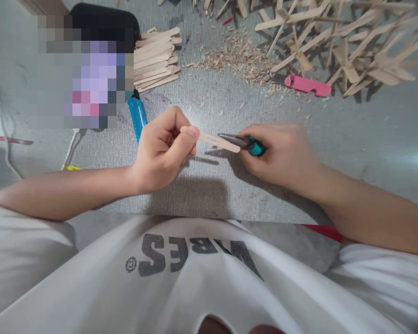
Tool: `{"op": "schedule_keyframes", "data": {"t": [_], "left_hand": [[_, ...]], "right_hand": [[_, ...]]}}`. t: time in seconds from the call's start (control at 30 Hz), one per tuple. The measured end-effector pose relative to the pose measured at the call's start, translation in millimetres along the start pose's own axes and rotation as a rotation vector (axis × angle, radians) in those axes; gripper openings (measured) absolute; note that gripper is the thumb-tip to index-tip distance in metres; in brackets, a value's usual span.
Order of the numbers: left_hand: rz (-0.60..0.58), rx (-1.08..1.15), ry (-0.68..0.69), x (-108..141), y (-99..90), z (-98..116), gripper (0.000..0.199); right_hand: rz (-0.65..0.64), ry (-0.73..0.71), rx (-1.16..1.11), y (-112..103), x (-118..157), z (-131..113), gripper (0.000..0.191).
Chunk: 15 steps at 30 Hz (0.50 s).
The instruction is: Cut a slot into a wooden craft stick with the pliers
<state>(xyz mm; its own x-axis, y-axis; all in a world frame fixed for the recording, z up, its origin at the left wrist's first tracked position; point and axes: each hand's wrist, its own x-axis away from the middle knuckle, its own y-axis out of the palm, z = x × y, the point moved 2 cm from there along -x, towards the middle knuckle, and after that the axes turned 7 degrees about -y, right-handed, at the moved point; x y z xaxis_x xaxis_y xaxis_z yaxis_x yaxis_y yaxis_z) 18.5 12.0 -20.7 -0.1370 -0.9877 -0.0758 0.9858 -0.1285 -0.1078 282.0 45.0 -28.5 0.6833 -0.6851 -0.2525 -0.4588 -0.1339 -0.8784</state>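
My left hand point(165, 150) pinches one end of a pale wooden stick point(214, 140) between thumb and fingers. Narrow slots or marks show along the middle of the stick. Its free end points right, towards my right hand point(277, 150). That hand is closed around a dark-tipped tool with teal handles point(256, 146), which looks like pliers or cutters. The tool's pointed tip lies over the stick near its free end; whether it touches the wood I cannot tell.
Flat sticks point(156, 62) are piled at the upper left beside a blue-handled object point(137, 116). Wood shavings point(240, 58) and a pink cutter point(308, 86) lie further back. Joined sticks point(351, 46) fill the upper right. A white cable point(2, 125) runs at the far left.
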Motion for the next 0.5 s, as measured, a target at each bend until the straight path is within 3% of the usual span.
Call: {"op": "schedule_keyframes", "data": {"t": [0.2, 0.37, 0.5], "left_hand": [[-0.025, 0.090, 0.036, 0.0, -0.7, 0.9, 0.041], [-0.020, -0.071, 0.082, -1.7, -4.1, 5.0, 0.039], [-0.230, -0.404, 0.160, 1.0, -3.1, 10.4, 0.038]], "right_hand": [[0.121, 0.035, 0.110, 10.5, -3.0, 8.7, 0.009], [0.211, 0.028, 0.206, 22.6, -9.8, 24.2, 0.026], [0.236, 0.033, 0.253, 26.4, -15.5, 33.8, 0.032]]}}
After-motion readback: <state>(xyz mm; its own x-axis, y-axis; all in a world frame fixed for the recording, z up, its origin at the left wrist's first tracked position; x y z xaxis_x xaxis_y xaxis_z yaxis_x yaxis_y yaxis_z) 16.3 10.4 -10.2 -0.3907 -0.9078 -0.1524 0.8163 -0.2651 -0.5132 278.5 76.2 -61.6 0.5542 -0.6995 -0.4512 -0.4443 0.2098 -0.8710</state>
